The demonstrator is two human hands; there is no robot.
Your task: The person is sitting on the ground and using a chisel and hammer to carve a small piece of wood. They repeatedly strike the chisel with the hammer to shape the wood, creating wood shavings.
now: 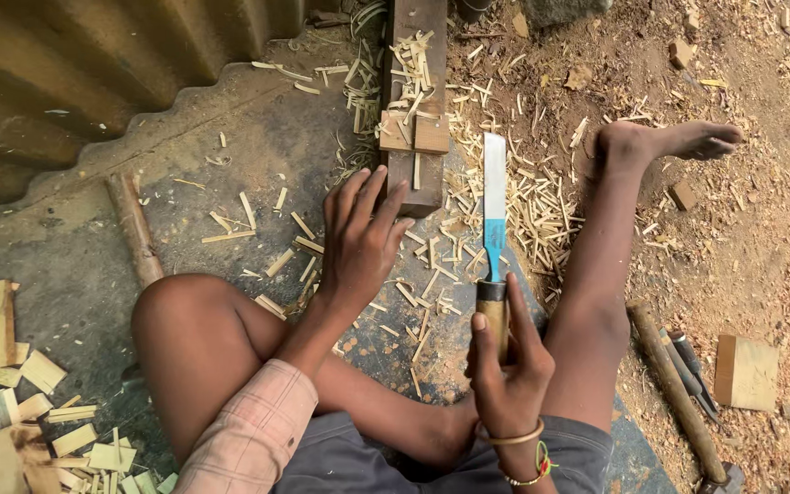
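Right hand fingers closed around wooden handle of chisel, blade pointing away. Left hand open, fingers spread, touching near end of wooden block. Bamboo shavings litter floor.

Person's wearing a pale pink checked sleeve that ends just behind the left hand — thin grid lines on it, cuff loose. Dark grey shorts below both hands. Near the right hand, the wrist has a plain gold-coloured bangle and a beaded thread band with bits of red and green. Legs and feet bare — no shoes.
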